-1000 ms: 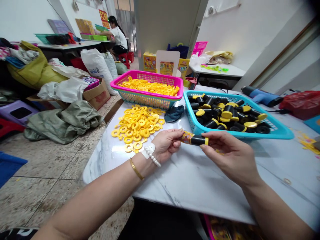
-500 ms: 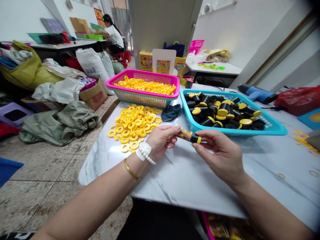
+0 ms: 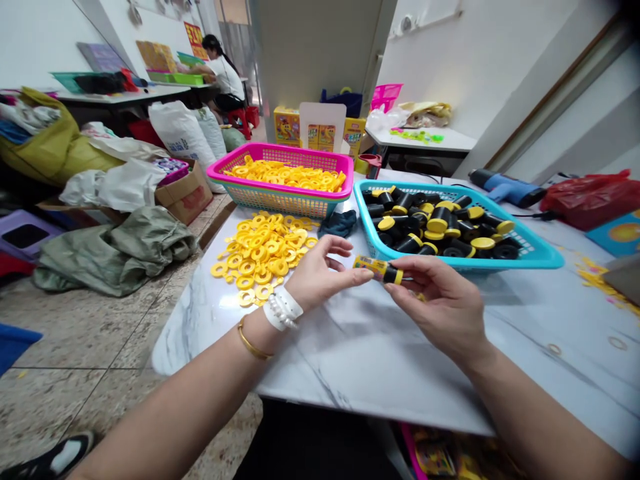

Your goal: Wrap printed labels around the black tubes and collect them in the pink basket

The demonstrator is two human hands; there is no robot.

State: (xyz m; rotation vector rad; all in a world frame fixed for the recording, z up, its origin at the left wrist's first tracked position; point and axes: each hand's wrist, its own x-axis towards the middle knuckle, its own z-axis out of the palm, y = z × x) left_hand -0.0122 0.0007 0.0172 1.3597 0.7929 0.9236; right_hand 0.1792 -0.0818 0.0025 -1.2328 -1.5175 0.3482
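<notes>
A small tube (image 3: pixel 379 268) spans the space between two bare hands just right of the frame's center, above a white marbled surface (image 3: pixel 390 360). Its long axis runs almost level across the picture, dipping slightly to the right, with the printed yellow end toward the left hand (image 3: pixel 317 275) and the black end with its yellow cap toward the right hand (image 3: pixel 445 300).

The right hand, reaching in from the lower right, is the nearer of the two to the cap and grasps that end between thumb and fingertips. The left hand, entering from the lower left, is unclenched: its thumb extends to the printed end, the other fingers held apart from the tube. Whether the thumb presses on it cannot be told.

Beyond the right hand, right of center, a blue basket (image 3: pixel 537 252) is heaped with black cylinders (image 3: pixel 439 220) capped in yellow. Left of center, just beyond the left hand, a pile of yellow rings (image 3: pixel 263 250) spreads over the surface, below a pink-rimmed basket (image 3: pixel 280 191) of more yellow pieces. A dark cloth (image 3: pixel 339 225) lies between the baskets.
</notes>
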